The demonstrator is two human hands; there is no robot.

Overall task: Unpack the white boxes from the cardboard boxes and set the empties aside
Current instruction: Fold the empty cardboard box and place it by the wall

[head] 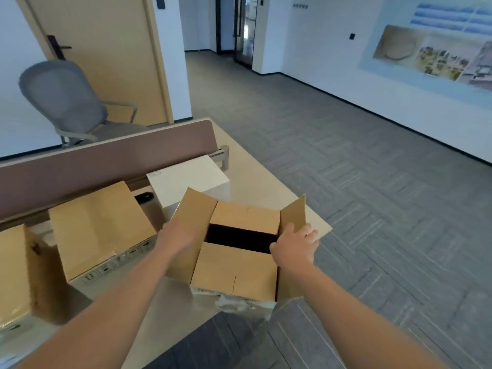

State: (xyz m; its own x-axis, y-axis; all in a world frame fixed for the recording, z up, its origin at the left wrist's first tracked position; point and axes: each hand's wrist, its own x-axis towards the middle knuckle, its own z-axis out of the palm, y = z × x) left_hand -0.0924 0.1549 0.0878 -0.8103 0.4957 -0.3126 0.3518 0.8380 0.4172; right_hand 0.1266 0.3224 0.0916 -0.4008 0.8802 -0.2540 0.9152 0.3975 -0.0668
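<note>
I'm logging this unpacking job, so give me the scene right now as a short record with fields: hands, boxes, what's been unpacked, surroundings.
left hand: resting on the left flap of the open cardboard box
right hand: on the right flap, fingers spread
open box interior: dark, contents not visible
white box: on the desk behind the open box
other cardboard boxes: one closed to the left, another at the far left edge
background: grey office chair beyond the brown divider
</note>
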